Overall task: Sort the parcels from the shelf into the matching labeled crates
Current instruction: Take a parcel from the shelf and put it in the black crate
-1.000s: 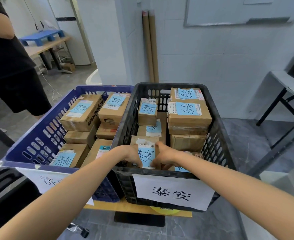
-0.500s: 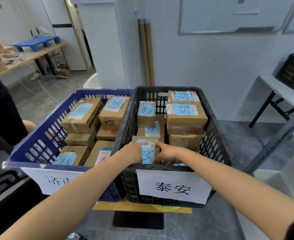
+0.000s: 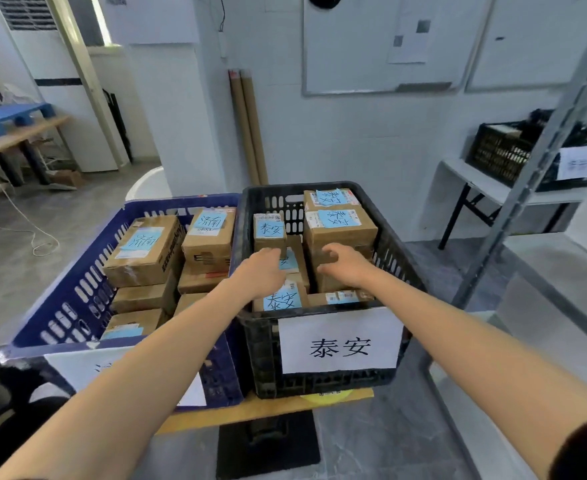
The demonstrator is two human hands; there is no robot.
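A black crate point(image 3: 400, 252) with a white paper label point(image 3: 340, 344) on its front holds several cardboard parcels with blue notes. The nearest parcel point(image 3: 283, 301) lies flat at the crate's front edge, with no hand on it. My left hand point(image 3: 261, 271) hovers over the middle of the crate with relaxed fingers, holding nothing. My right hand point(image 3: 345, 265) hovers beside it, fingers loosely spread in front of the tall right stack point(image 3: 340, 223), also holding nothing. A blue crate point(image 3: 77, 299) to the left holds several parcels with different blue notes.
Both crates sit on a wooden board over a black stand. A metal shelf post point(image 3: 541, 150) rises at the right. Behind it, another black crate point(image 3: 499, 154) stands on a white table. Cardboard tubes point(image 3: 247, 126) lean on the wall.
Both hands have let go of the front parcel, which now lies in the black crate, and have lifted up and farther over the crate. The view has tilted upward.
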